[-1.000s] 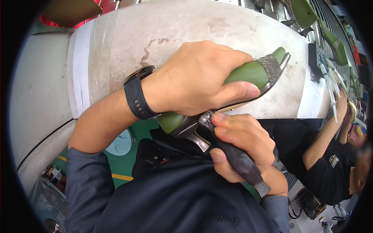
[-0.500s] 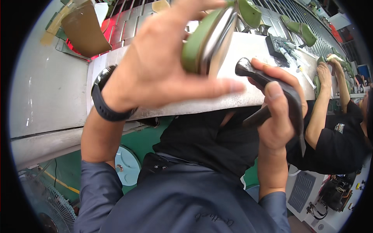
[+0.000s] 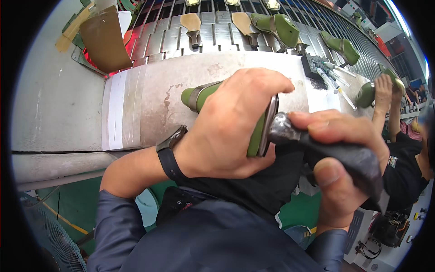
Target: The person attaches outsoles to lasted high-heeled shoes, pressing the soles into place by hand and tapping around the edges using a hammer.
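My left hand (image 3: 231, 124) wraps over a green shoe last (image 3: 209, 94) with a dark strap around its narrow end. That narrow end points left over the bench; the other end has a dark rim and faces right. In my right hand (image 3: 353, 129) is a black shoemaker's hammer (image 3: 344, 156) with a round, shiny metal face. The face is against or very close to the dark rim of the last; contact is hard to tell. My left palm and fingers hide the middle of the last.
Behind the worktop (image 3: 158, 86) runs a slatted metal conveyor (image 3: 213, 34) with tan soles (image 3: 190, 22) and green lasts (image 3: 283, 31). Syringes (image 3: 333, 79) lean on a black block (image 3: 310, 67). At right, a co-worker's hands (image 3: 384, 90) hold green lasts. A brown board (image 3: 104, 41) stands at left.
The last has come down and toward me, turning so its narrow end points left. My left hand is now closed around it. The hammer has moved down, its face now at the last's rim.
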Demonstrator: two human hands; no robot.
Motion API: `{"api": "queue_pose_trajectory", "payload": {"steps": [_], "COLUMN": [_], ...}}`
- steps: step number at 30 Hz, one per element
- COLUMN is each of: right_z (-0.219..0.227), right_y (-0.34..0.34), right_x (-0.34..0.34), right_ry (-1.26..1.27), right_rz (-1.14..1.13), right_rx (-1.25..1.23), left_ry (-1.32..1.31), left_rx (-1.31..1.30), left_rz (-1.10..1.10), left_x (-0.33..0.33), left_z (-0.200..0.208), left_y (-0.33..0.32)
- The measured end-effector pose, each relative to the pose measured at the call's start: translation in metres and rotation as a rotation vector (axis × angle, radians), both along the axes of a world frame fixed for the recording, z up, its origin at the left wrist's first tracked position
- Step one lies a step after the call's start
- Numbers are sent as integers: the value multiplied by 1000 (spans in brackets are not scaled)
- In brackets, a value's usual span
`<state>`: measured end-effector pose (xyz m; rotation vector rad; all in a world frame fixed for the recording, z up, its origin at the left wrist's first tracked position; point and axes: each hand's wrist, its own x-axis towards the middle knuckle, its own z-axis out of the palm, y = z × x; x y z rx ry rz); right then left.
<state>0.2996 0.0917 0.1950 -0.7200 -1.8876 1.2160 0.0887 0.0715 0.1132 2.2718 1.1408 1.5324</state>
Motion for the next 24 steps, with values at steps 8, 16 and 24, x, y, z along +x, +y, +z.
{"api": "queue_pose_trajectory", "payload": {"steps": [8,16,24], "right_z": [-3,-156,-142], "right_y": [2,-19,15], "right_x": [-4,2,-4], "right_ry": [-30,-15,142], "right_rz": [233,8,45], "right_rx": [-132,-400,-382], "left_ry": [-22,322,300], "left_rx": [196,97,168], "left_rz": [72,513,601], "left_x": [11,-11,-5], "left_z": [-41,-146,-158], "left_y": [-34,-49,-48]}}
